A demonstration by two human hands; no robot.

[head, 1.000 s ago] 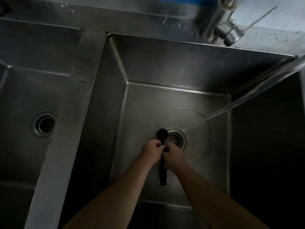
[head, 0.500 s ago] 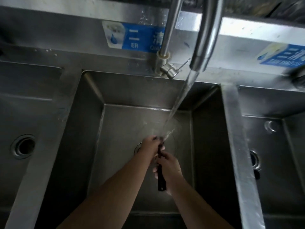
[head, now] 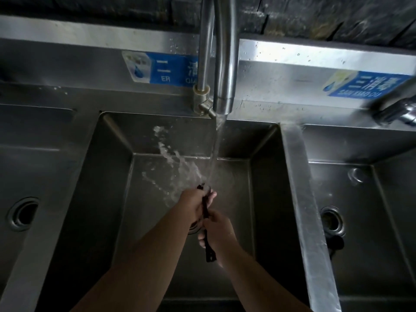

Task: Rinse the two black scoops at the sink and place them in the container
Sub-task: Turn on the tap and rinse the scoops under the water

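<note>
Nearest, the right hand (head: 217,230) wraps its fingers around the lower handle of the long black plastic scoop (head: 206,224). Its long axis runs away from the person; the left hand (head: 193,202) clasps the bowl end under the faucet's water stream (head: 213,154) over the steel sink basin (head: 265,199).

I counted three sink basins (head: 265,176), three drains (head: 22,213), two blue labels (head: 157,68), one running faucet (head: 224,64), two hands (head: 193,204), and one black scoop (head: 206,212) visible.
</note>
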